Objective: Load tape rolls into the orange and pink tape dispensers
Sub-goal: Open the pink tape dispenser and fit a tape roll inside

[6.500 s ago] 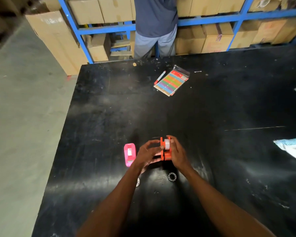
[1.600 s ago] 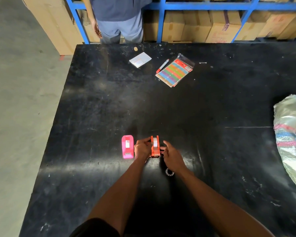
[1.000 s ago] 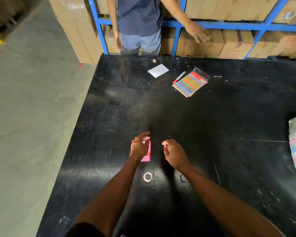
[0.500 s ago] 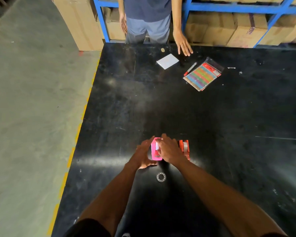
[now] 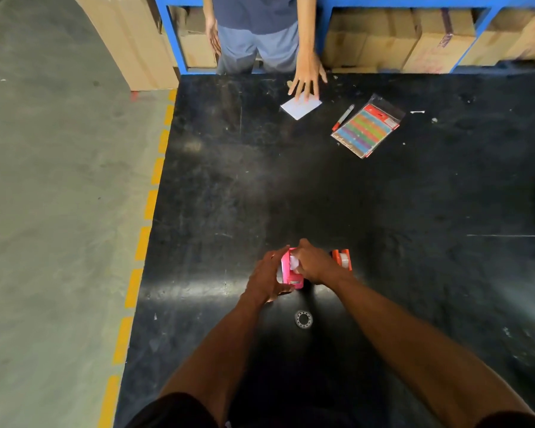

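The pink tape dispenser (image 5: 292, 271) stands on the black table (image 5: 291, 186), held between both hands. My left hand (image 5: 266, 278) grips its left side. My right hand (image 5: 314, 264) covers its top right, fingers closed on a whitish tape roll (image 5: 293, 261) in the dispenser's slot. The orange tape dispenser (image 5: 343, 259) stands just right of my right hand with a white roll in it, untouched. A small ring-shaped tape core (image 5: 303, 319) lies on the table nearer to me, between my forearms.
Another person stands at the far table edge, one hand (image 5: 308, 78) on a white paper (image 5: 301, 107). A red pen (image 5: 342, 118) and a coloured sticker pack (image 5: 367, 128) lie far right. Cardboard boxes fill a blue rack (image 5: 322, 23) behind. The table's left edge borders concrete floor.
Both my hands left the orange dispenser and closed on the pink one, my right hand now on the roll in its slot. The other person's hand came down onto the white paper.
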Available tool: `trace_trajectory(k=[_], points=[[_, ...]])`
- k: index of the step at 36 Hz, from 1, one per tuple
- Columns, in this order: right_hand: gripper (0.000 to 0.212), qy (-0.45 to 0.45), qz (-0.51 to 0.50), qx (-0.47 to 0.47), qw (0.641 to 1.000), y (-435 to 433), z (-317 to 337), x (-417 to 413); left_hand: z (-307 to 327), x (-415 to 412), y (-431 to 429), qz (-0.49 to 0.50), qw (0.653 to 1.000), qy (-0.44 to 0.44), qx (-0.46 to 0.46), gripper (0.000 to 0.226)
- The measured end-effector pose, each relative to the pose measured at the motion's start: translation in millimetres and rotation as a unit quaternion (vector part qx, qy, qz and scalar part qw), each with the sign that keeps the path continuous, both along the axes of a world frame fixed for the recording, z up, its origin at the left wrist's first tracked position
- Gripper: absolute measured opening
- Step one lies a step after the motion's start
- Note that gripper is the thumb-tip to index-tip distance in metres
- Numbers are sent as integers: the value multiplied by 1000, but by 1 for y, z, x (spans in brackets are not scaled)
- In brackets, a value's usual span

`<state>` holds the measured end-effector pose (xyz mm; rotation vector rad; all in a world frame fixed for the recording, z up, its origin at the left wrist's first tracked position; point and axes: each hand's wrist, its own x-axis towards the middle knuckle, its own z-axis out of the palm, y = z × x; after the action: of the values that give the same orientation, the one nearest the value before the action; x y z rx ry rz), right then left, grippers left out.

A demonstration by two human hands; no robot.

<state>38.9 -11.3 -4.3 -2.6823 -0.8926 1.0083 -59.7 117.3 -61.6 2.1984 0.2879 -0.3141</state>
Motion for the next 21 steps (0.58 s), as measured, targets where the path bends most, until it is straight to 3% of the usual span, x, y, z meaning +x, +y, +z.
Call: trace_trajectory(k=[8,12,16,21], points=[[34,19,-34,10,999,-3,9,-11,10,-1,0,-29,999,6,22,112],[40,6,-36,34,999,-3,18,-21,21,-12,-6,92,992,-55,-65,67],[29,-1,-32,74,997,-5,31,-28,32,-19,-18,201,967,-32,-151,34],[20,4,-29,95,995,-9,39,-31,42,-27,-32,296,924,-39,-239,18]])
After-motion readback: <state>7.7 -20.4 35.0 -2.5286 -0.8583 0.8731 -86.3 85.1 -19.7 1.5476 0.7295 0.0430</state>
